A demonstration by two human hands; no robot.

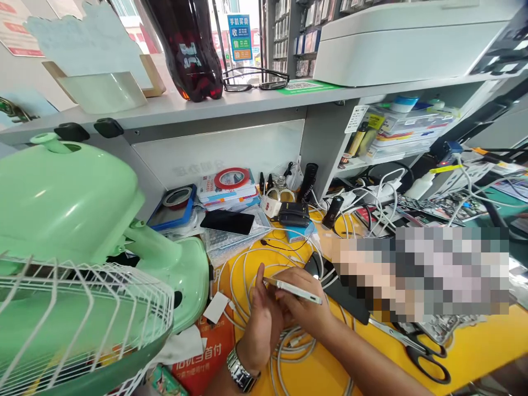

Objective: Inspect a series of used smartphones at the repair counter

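Observation:
A thin phone [297,292] with a pale silver edge is held nearly edge-on above the yellow mat, its port end toward the lower right. My right hand [307,300] is closed around it, the fingers partly hidden. My left hand [264,322], with a metal-band watch [240,369] on the wrist, closes at the phone's far left end, thumb raised along it. The left fingers are partly hidden beneath the phone. White cables [284,357] lie coiled under both hands. Just beyond my right hand lies a dark phone-like slab [346,294].
A green fan [160,258] with a white wire guard fills the left. Scissors [412,344] lie at right, beside a blurred-out patch. Behind are a black-screened phone [227,221] on bubble wrap, red tape [231,178] and a shelf holding a bottle [190,55] and glasses [256,82].

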